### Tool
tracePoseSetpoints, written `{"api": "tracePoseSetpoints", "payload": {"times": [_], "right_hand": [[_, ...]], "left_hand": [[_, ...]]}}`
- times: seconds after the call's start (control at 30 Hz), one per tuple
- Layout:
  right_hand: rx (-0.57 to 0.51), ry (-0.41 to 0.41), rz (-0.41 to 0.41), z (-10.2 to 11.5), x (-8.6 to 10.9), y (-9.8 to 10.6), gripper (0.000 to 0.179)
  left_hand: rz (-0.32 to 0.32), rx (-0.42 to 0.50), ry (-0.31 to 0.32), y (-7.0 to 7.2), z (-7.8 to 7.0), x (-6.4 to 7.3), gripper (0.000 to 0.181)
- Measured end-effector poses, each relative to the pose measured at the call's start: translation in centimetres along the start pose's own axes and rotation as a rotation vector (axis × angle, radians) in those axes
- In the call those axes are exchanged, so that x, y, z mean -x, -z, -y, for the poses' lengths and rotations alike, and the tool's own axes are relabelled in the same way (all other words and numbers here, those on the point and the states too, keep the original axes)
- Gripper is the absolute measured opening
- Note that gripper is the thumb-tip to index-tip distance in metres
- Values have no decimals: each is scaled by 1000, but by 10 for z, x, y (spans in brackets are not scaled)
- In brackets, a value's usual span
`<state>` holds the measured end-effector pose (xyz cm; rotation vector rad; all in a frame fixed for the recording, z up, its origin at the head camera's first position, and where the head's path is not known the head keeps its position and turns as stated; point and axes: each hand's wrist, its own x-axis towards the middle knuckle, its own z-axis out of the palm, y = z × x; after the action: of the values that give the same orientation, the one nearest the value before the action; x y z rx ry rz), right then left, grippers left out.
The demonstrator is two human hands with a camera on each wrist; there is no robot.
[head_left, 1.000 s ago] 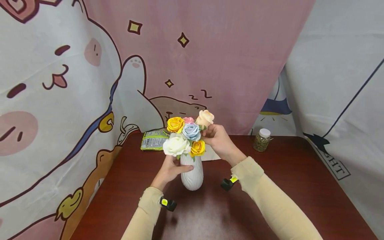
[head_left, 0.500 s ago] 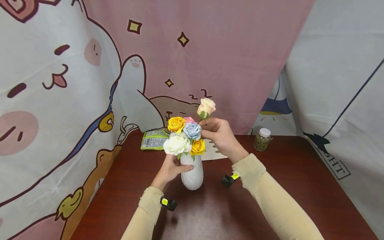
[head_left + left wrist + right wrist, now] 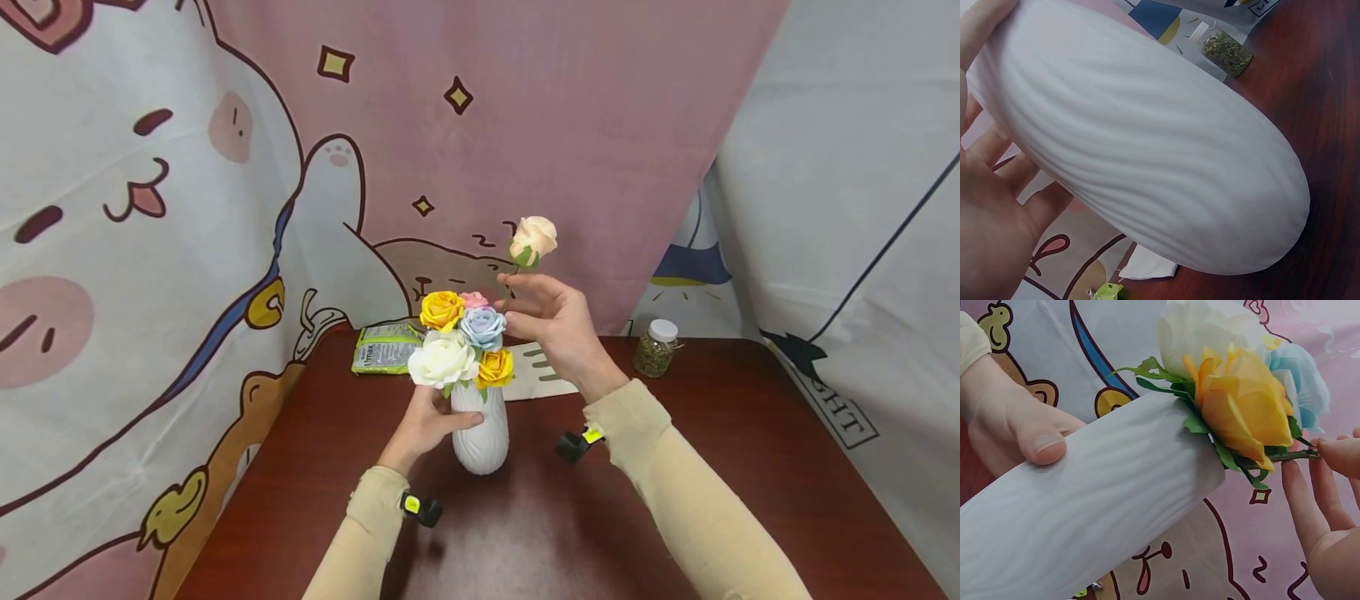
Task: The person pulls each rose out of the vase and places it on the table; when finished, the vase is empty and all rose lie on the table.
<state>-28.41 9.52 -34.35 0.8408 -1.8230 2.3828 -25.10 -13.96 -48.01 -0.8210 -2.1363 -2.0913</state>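
Observation:
My left hand (image 3: 426, 427) grips the ribbed white vase (image 3: 481, 442) by its upper side, thumb across the front. The vase stands upright on the table. In its mouth sit a white rose (image 3: 442, 360), two yellow roses (image 3: 1241, 406), a blue rose (image 3: 482, 327) and a pink rose (image 3: 473, 300). Just right of the bunch, my right hand (image 3: 561, 325) pinches the stem of a cream rose (image 3: 533, 240), whose bloom rises above the others. In the right wrist view that green stem (image 3: 1297, 455) runs from the vase's mouth to my fingertips. The stem's lower end is hidden.
A clear jar (image 3: 656, 350) with a white lid and greenish contents stands at the back right. At the back left lies a green and white packet (image 3: 384, 350). A pale cloth-like piece with green stripes (image 3: 542, 373) lies behind the vase. Printed curtains surround the dark red table (image 3: 720, 475).
The cream rose has risen upward and slightly right in my right hand, baring more of its stem. My left hand and the vase have stayed in place.

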Motion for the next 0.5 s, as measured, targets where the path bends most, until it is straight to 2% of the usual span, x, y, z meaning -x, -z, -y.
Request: {"api": "tracePoseSetpoints", "payload": {"times": [0.3, 0.5], "right_hand": [[-55, 53, -108, 6, -3, 0, 45], [-108, 65, -169, 10, -5, 0, 48]], "left_hand": [[-16, -20, -68, -2, 4, 1, 95], [1, -17, -51, -1, 2, 5, 98]]}}
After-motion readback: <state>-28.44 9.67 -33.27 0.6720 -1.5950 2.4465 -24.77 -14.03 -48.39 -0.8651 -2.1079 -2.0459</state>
